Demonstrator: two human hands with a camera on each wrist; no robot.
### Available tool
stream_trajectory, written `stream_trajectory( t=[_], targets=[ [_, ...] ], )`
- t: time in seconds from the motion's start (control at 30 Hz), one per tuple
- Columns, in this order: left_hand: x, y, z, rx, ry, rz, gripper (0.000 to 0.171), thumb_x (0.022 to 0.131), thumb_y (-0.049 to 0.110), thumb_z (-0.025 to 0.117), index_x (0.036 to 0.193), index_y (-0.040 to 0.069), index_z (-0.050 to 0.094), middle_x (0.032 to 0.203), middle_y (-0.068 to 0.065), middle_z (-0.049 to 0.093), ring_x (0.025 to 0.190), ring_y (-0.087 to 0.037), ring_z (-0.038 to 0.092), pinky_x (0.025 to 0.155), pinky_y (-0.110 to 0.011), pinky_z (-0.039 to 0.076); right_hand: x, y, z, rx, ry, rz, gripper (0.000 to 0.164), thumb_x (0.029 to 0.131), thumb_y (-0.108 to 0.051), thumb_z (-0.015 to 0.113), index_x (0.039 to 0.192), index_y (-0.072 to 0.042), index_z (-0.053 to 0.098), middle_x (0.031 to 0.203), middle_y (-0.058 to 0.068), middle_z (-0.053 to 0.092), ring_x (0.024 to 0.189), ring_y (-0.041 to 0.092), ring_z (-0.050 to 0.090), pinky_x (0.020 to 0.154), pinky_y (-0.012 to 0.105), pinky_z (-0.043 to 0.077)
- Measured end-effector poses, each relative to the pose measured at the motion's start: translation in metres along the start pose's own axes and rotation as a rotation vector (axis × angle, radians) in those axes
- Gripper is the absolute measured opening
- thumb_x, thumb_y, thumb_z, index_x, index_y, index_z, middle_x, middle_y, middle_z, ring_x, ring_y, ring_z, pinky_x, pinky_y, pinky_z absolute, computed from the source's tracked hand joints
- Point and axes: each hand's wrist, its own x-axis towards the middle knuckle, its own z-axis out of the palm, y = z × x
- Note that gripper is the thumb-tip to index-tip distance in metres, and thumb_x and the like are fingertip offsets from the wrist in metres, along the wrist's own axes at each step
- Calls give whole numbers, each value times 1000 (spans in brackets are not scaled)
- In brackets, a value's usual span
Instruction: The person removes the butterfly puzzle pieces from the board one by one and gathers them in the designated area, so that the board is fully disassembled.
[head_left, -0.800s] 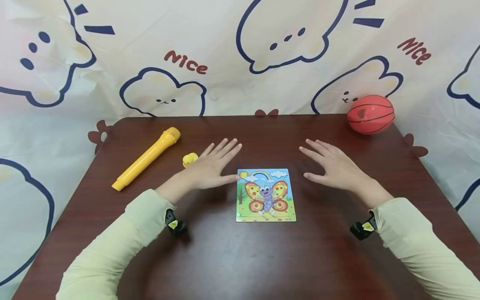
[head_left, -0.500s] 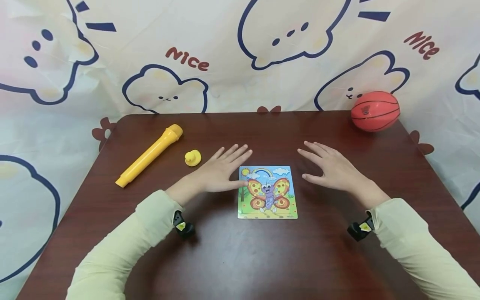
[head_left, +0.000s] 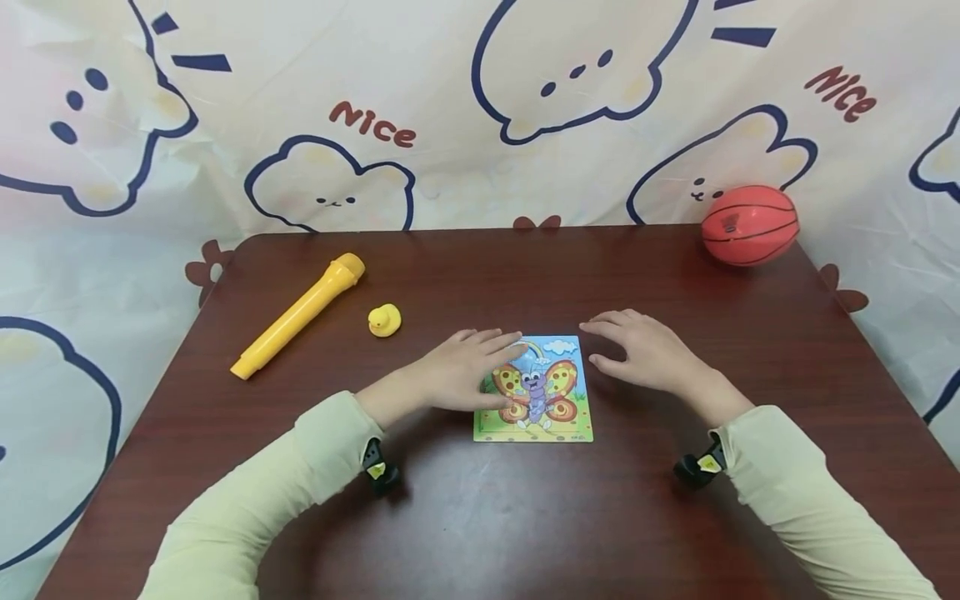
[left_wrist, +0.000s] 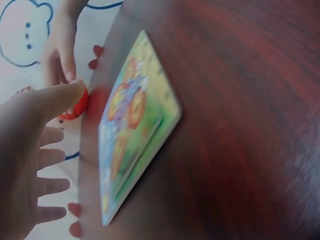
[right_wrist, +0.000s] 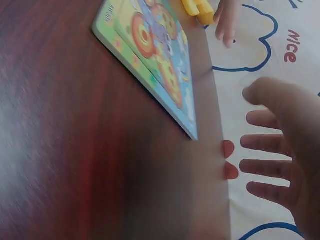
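Observation:
A square butterfly picture puzzle (head_left: 551, 425) lies flat on the dark wooden table (head_left: 480, 517). My left hand (head_left: 465, 371) hovers over its left side, fingers spread and holding nothing, hiding its upper left corner in the head view. In the left wrist view the thumb and fingers of that hand stand apart from the puzzle (left_wrist: 135, 110). My right hand (head_left: 641, 350) is just off the puzzle's upper right edge, with relaxed fingers and nothing in them. The right wrist view shows the right hand's fingers (right_wrist: 267, 142) spread beside the puzzle (right_wrist: 155, 50).
A yellow toy microphone (head_left: 296, 317) lies at the back left, with a small yellow rubber duck (head_left: 385, 320) to its right. A red toy basketball (head_left: 750, 225) sits at the back right corner. Behind the table hangs a cartoon-printed cloth (head_left: 480, 183).
Both hands have come inward and nearer the puzzle; the left now overlaps its left side. The duck, partly hidden by the left hand earlier, is in full view. The puzzle stays put.

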Motion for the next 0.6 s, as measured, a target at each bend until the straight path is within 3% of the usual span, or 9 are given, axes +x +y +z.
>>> stream_trajectory(
  t=[0.33, 0.6],
  targets=[
    [11, 14, 23, 83, -48, 94, 69, 78, 58, 54, 134, 21, 41, 140, -3, 34, 127, -24, 29, 101, -42, 25, 9, -8, 35, 85, 18, 37, 40, 77, -28, 67, 112, -10, 62, 104, 8, 55, 94, 23, 52, 77, 41, 45],
    [15, 22, 29, 134, -38, 81, 78, 73, 67, 52, 137, 23, 37, 137, -5, 36, 122, -23, 34, 94, -41, 33, 15, -8, 44, 101, -17, 110, 48, 78, -33, 66, 118, -9, 58, 106, 10, 52, 94, 24, 50, 75, 41, 45]
  ],
)
